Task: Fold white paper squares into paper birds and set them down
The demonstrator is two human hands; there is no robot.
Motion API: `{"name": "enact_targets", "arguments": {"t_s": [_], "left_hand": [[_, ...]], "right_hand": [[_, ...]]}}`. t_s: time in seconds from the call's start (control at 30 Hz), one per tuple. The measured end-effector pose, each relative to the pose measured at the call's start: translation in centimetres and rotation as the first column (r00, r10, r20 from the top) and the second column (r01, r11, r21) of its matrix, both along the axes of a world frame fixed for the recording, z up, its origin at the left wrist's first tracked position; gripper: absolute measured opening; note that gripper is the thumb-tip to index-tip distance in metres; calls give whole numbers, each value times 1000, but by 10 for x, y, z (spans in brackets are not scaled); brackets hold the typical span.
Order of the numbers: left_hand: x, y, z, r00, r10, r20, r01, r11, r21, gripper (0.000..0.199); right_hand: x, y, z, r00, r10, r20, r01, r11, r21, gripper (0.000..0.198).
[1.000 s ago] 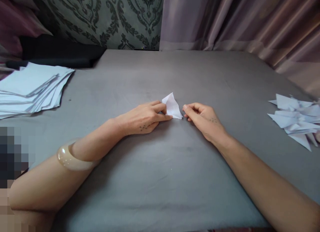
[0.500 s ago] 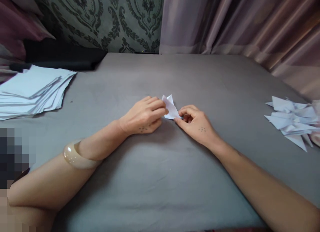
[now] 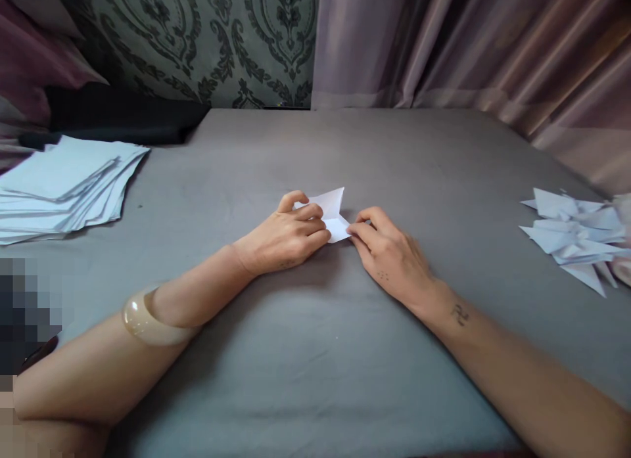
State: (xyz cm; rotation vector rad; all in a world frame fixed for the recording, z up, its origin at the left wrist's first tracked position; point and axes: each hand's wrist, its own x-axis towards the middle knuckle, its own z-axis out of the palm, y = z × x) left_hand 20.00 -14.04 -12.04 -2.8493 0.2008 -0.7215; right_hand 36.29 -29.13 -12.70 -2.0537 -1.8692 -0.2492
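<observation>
In the head view, the folded paper (image 3: 339,230) lay at centre; the left hand (image 3: 294,234), fingers bent and parted, covered its nine-o'clock side, any pinch hidden; the right hand (image 3: 382,244) pinched its three-o'clock corner, apparently for steadiness; stacked sheets (image 3: 59,175) sat toward nine, pointed paper pieces (image 3: 574,231) toward three, seemingly kept separate

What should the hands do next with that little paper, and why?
Maybe the left hand should press the paper flat along its crease: two parts meet there at an angle, the left hand is over it, and the right hand's fingertips are at the near right corner.
</observation>
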Motion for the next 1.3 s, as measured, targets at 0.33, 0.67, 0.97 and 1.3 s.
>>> {"name": "enact_targets", "arguments": {"t_s": [0.33,0.67,0.97,1.3], "left_hand": [[5,-11,0,985,163,-56,-172,953,-251,32],[16,-17,-1,953,290,-82,-301,900,-315,29],[21,-12,-3,956,274,-102,-293,901,-319,25],[21,-12,-3,956,270,-111,-292,894,-341,22]], "right_hand": [[-3,-1,0,969,-84,-232,73,996,-53,16],[-8,8,-1,926,-201,-319,184,979,-84,11],[6,6,-2,911,-118,-395,99,993,-68,4],[-8,2,0,923,111,-368,-102,994,45,30]]}}
